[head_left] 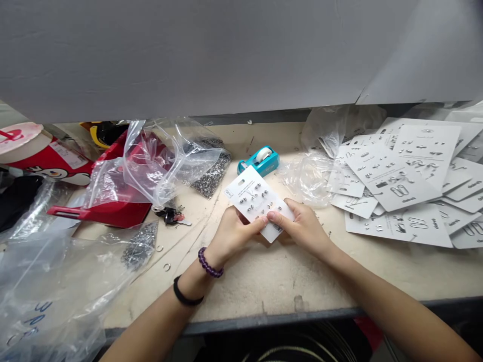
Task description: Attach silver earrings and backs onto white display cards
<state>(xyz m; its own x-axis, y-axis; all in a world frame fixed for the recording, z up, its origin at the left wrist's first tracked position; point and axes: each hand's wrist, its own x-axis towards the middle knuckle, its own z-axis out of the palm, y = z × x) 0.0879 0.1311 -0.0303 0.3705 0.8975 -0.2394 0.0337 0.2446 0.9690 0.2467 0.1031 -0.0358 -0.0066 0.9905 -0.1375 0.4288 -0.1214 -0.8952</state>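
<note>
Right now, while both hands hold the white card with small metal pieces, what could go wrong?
The white card is gripped only at its lower end by the left hand and the right hand, so it might bend and the small metal pieces on it could loosen. Some loose rings lie on the table near the left forearm; a sweep of the arm could push them off. The pile of cards at the right overlaps loosely and may slide.

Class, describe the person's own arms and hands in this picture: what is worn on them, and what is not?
Both arms are bare, with no sleeves and no gloves. Behind the left hand, the wrist carries a purple bead bracelet and, just past it, a thin black band. The right hand and its wrist wear nothing visible, and no rings show on either.
</note>
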